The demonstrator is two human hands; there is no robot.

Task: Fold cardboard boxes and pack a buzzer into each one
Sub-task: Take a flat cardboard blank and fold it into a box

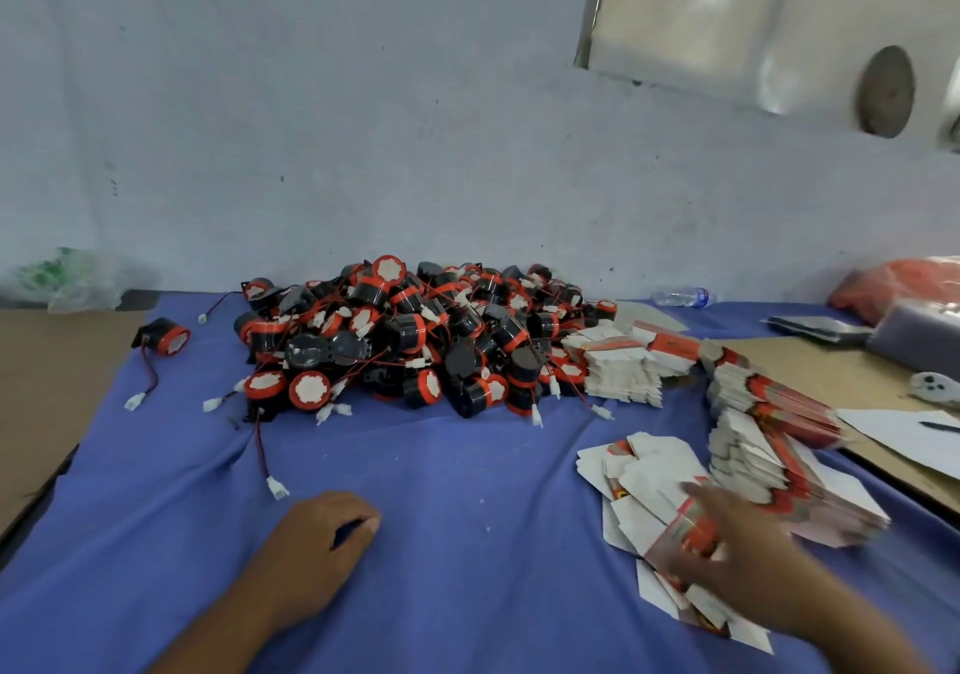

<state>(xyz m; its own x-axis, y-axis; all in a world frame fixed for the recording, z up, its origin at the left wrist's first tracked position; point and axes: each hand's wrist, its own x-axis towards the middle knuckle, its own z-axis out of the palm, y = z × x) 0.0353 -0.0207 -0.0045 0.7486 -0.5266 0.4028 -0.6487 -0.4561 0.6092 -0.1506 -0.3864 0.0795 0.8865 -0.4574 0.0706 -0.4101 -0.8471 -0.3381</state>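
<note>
A big heap of black-and-red buzzers (415,341) with red wires and white plugs lies at the back of the blue cloth (441,491). One lone buzzer (165,338) sits apart at the left. Flat white-and-red cardboard boxes (769,445) lie fanned out in rows at the right. My right hand (737,554) is blurred, reaching over the nearest flat boxes (644,486) with fingers spread and touching a red-printed one. My left hand (322,538) rests on the cloth with loosely curled fingers, holding nothing.
A water bottle (683,297) lies by the wall behind the boxes. Brown board (831,377) at the right carries white paper (904,434) with a pen, grey packets and an orange bag (893,284). A crumpled plastic bag (78,278) sits at the far left.
</note>
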